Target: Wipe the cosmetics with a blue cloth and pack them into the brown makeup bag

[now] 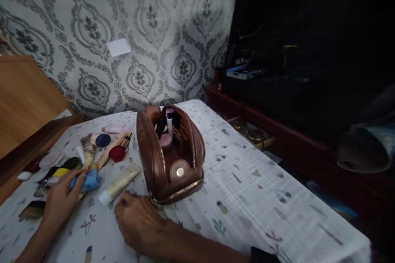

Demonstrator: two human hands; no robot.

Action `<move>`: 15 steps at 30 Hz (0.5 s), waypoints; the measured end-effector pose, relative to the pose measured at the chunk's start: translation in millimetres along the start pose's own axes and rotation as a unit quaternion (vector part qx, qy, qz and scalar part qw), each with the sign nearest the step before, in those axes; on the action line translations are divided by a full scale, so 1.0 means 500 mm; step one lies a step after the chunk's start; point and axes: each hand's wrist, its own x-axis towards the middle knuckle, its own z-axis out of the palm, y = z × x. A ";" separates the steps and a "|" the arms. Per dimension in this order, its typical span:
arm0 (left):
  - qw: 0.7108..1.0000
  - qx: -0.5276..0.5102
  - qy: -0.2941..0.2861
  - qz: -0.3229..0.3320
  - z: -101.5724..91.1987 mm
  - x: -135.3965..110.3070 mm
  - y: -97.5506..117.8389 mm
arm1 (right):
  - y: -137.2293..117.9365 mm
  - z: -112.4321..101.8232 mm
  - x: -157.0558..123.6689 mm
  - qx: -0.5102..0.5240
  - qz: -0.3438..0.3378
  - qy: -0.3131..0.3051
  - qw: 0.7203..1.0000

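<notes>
The left hand sits at the lower left with its fingers curled forward, the fingertips pressed into a crumpled blue sponge, which it appears to have hold of. The right hand rests palm down on a white printed tablecloth, its fingers loosely bent. Nothing shows in its grip, though the fingertips are partly hidden, so I can't tell whether it has hold of anything. It lies just beside the lower corner of a brown leather makeup bag and near a cream squeeze tube, which lies on the cloth between the two hands. The bag stands open on the tablecloth with its gold zipper along the near edge and a round metal snap on its inner flap. Inside are a pink round container, a slim white bottle and other dark items that are hard to make out. To the left of the bag, makeup lies scattered: a pink tube, a round navy puff, a red compact, a lipstick and a long beige tube. Behind the table is patterned gray wallpaper with a white paper note stuck to it. A wooden board stands at the left, and a dark red wooden cabinet runs along the right.
</notes>
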 end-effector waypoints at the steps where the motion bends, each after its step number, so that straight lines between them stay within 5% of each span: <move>1: 1.000 -0.004 0.003 -0.003 0.000 0.001 -0.003 | -0.001 -0.005 0.000 -0.008 0.002 -0.015 1.000; 15: 0.986 -0.085 0.072 -0.120 0.000 0.023 0.000 | 0.002 -0.012 0.007 0.013 0.038 -0.029 0.999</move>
